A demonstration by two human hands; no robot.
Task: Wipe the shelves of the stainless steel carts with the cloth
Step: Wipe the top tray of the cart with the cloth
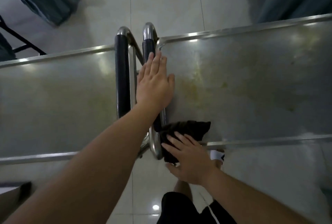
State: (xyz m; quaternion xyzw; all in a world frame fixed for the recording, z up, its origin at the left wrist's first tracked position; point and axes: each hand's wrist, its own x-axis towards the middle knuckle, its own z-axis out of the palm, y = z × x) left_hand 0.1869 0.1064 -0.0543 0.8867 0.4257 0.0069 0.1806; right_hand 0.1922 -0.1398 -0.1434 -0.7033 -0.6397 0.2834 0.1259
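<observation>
While the dark cloth [183, 134] sits at the near-left corner of the right cart's top shelf [251, 83], lower centre of frame, right hand [190, 159] presses it with fingers flat; left hand [154, 83], fingers straight, rests by the handle [149, 51]; wiping just starting, next sweep toward the stains

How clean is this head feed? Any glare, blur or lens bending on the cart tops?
Head view: wide-angle bending curves the cart rails; ceiling-light glare spots dot the right cart shelf, the left cart shelf and the floor tiles; overall soft, with the left hand and right hand on the dark cloth slightly blurred; yellowish smears remain readable.
</observation>
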